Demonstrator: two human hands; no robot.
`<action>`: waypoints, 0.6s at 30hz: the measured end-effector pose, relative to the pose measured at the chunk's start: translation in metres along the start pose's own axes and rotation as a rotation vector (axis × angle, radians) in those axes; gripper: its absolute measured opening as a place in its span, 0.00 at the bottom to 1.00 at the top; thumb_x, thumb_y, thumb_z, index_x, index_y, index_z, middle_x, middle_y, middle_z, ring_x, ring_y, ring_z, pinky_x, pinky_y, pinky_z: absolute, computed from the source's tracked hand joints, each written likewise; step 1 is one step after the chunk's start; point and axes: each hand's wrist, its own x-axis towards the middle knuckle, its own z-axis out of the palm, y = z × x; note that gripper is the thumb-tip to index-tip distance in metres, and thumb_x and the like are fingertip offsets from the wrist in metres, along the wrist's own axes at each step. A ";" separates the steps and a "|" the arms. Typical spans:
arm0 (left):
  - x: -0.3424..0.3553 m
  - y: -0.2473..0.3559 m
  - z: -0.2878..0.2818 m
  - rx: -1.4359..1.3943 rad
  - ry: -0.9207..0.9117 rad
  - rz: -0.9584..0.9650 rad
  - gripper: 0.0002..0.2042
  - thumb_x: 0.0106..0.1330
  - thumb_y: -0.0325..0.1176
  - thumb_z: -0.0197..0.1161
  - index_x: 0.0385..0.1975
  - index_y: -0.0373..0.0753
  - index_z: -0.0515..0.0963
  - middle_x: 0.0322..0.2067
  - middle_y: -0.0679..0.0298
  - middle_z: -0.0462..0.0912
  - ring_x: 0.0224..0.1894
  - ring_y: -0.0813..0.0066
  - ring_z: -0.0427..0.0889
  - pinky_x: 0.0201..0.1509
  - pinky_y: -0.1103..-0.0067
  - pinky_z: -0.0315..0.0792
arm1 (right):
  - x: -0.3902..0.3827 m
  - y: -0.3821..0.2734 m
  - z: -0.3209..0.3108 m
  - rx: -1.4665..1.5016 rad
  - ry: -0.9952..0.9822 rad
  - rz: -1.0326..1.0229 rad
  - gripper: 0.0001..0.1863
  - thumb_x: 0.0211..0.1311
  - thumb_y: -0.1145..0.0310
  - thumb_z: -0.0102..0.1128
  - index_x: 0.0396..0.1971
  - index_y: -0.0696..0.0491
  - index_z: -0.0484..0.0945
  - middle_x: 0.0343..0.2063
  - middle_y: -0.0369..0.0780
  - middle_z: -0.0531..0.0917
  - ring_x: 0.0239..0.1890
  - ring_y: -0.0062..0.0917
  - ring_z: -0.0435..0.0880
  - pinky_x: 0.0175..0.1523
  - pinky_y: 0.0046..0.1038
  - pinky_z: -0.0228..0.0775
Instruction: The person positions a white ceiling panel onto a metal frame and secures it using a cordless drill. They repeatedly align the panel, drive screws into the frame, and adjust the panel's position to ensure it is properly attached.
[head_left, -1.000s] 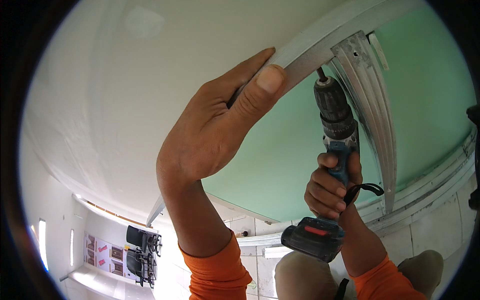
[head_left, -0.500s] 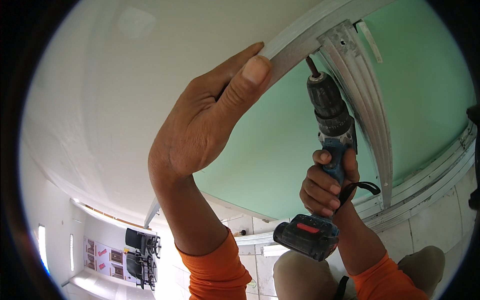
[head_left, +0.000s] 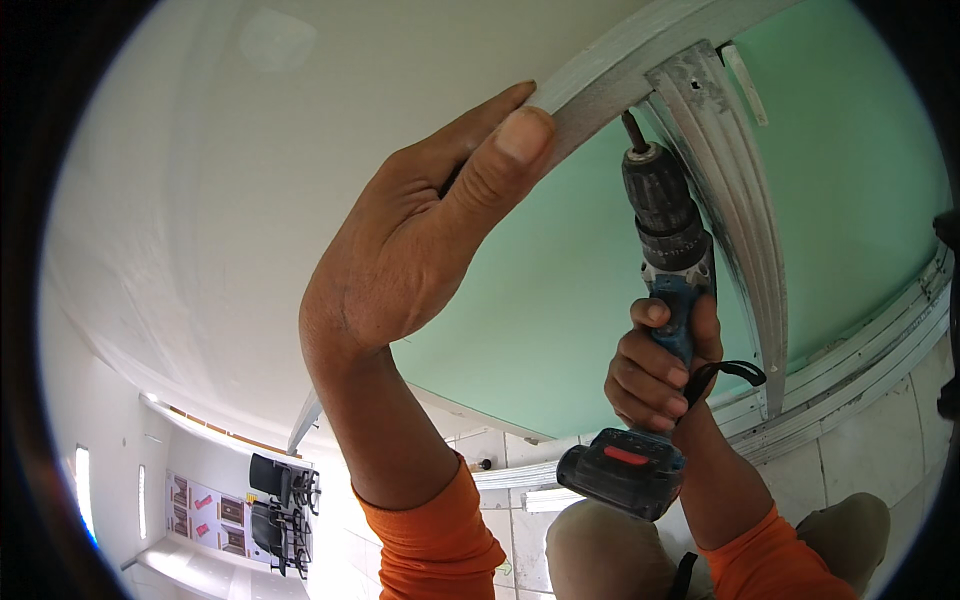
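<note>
Nearest, the left hand (head_left: 425, 225) straddles the metal rail (head_left: 612, 92), thumb on one face, fingers along the other; a firm hold should stop it shifting. Past it, the right hand (head_left: 648, 375) wraps its fingers round the drill (head_left: 657, 195), its bit (head_left: 634, 131) aimed at the rail's underside beside the ribbed stud (head_left: 737, 190), contact unclear. Straight, steady pressure would likely serve best, clear of the green board (head_left: 530, 290) behind.
</note>
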 end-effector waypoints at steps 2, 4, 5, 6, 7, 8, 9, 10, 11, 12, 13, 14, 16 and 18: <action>0.000 0.000 0.000 -0.009 -0.003 0.006 0.48 0.63 0.78 0.39 0.61 0.36 0.74 0.46 0.53 0.85 0.43 0.62 0.84 0.33 0.76 0.71 | 0.000 0.000 0.000 0.006 -0.008 0.013 0.29 0.76 0.46 0.41 0.62 0.55 0.66 0.31 0.41 0.79 0.30 0.29 0.84 0.37 0.35 0.79; 0.000 0.000 0.001 0.005 -0.003 0.016 0.48 0.63 0.78 0.39 0.61 0.35 0.74 0.46 0.53 0.85 0.43 0.62 0.84 0.33 0.76 0.70 | 0.001 0.000 0.000 0.005 -0.008 0.014 0.29 0.76 0.46 0.41 0.62 0.55 0.66 0.31 0.41 0.79 0.30 0.29 0.84 0.37 0.35 0.79; 0.000 0.000 0.001 -0.001 -0.001 0.007 0.48 0.64 0.77 0.39 0.61 0.35 0.74 0.45 0.53 0.85 0.43 0.62 0.84 0.33 0.76 0.70 | 0.001 0.000 0.000 0.001 -0.003 0.008 0.29 0.76 0.46 0.41 0.62 0.55 0.66 0.31 0.41 0.79 0.30 0.29 0.84 0.37 0.35 0.79; 0.001 0.000 0.001 0.013 0.005 0.003 0.47 0.64 0.77 0.39 0.61 0.35 0.74 0.45 0.53 0.85 0.43 0.62 0.84 0.33 0.76 0.70 | 0.001 0.001 0.001 -0.002 0.001 0.001 0.29 0.76 0.46 0.41 0.62 0.55 0.66 0.31 0.41 0.79 0.30 0.29 0.84 0.37 0.35 0.79; 0.001 0.000 0.000 0.049 0.011 0.005 0.47 0.64 0.77 0.39 0.61 0.35 0.74 0.45 0.53 0.85 0.43 0.62 0.84 0.33 0.76 0.70 | 0.001 0.000 0.001 -0.012 0.005 0.003 0.29 0.76 0.46 0.41 0.62 0.55 0.66 0.31 0.41 0.80 0.31 0.29 0.85 0.37 0.35 0.79; 0.001 -0.001 0.000 0.020 0.004 0.001 0.47 0.64 0.77 0.39 0.61 0.35 0.74 0.45 0.52 0.85 0.43 0.62 0.84 0.33 0.76 0.70 | 0.001 -0.001 0.001 -0.022 0.009 0.005 0.29 0.76 0.46 0.41 0.61 0.55 0.66 0.32 0.41 0.80 0.31 0.29 0.85 0.37 0.35 0.79; 0.001 -0.001 0.000 0.015 -0.001 0.003 0.47 0.64 0.77 0.38 0.61 0.35 0.74 0.45 0.52 0.85 0.43 0.62 0.84 0.33 0.76 0.70 | 0.001 -0.002 0.002 -0.027 0.014 0.007 0.29 0.76 0.46 0.41 0.61 0.55 0.66 0.32 0.41 0.80 0.31 0.29 0.85 0.37 0.34 0.79; 0.002 -0.001 0.000 0.032 -0.002 0.017 0.47 0.64 0.77 0.38 0.61 0.35 0.74 0.45 0.52 0.85 0.43 0.62 0.84 0.33 0.76 0.70 | 0.001 -0.003 0.002 -0.030 0.016 0.006 0.29 0.76 0.46 0.41 0.61 0.55 0.66 0.32 0.41 0.80 0.31 0.29 0.85 0.37 0.34 0.79; 0.002 -0.001 0.000 0.009 -0.007 0.011 0.47 0.64 0.77 0.38 0.62 0.35 0.74 0.45 0.52 0.85 0.43 0.61 0.84 0.33 0.76 0.70 | 0.001 -0.003 0.002 -0.027 0.019 0.004 0.29 0.76 0.46 0.41 0.61 0.55 0.66 0.31 0.41 0.80 0.31 0.29 0.85 0.37 0.34 0.79; 0.003 -0.001 0.001 0.008 -0.007 0.017 0.47 0.64 0.77 0.38 0.62 0.35 0.74 0.45 0.52 0.85 0.43 0.61 0.84 0.32 0.76 0.70 | 0.001 -0.004 0.003 -0.024 0.019 0.004 0.29 0.76 0.46 0.41 0.61 0.55 0.66 0.31 0.41 0.80 0.31 0.29 0.85 0.37 0.34 0.79; 0.003 -0.002 0.002 0.028 -0.003 0.026 0.47 0.64 0.77 0.38 0.62 0.35 0.74 0.45 0.52 0.85 0.43 0.62 0.84 0.32 0.75 0.70 | 0.001 -0.004 0.003 -0.018 0.020 0.004 0.29 0.76 0.46 0.42 0.60 0.55 0.66 0.31 0.41 0.80 0.30 0.29 0.85 0.37 0.34 0.79; 0.004 -0.002 0.002 0.004 -0.004 0.020 0.48 0.64 0.77 0.38 0.62 0.35 0.74 0.45 0.52 0.85 0.43 0.62 0.84 0.32 0.75 0.70 | 0.002 -0.004 0.003 -0.011 0.019 0.007 0.29 0.76 0.46 0.42 0.60 0.55 0.67 0.31 0.41 0.80 0.30 0.29 0.85 0.36 0.34 0.79; 0.003 -0.002 0.003 0.027 0.005 0.017 0.48 0.64 0.77 0.38 0.63 0.36 0.73 0.45 0.52 0.85 0.43 0.62 0.84 0.32 0.75 0.70 | 0.002 -0.003 0.003 0.002 0.019 0.009 0.28 0.76 0.45 0.42 0.59 0.55 0.67 0.30 0.40 0.80 0.30 0.28 0.85 0.36 0.34 0.79; 0.003 -0.001 0.002 0.004 0.001 0.001 0.48 0.63 0.78 0.39 0.63 0.36 0.73 0.45 0.52 0.85 0.42 0.62 0.84 0.32 0.75 0.70 | 0.002 -0.001 0.004 0.011 0.024 0.008 0.28 0.75 0.45 0.43 0.58 0.55 0.68 0.30 0.40 0.80 0.29 0.28 0.85 0.35 0.34 0.79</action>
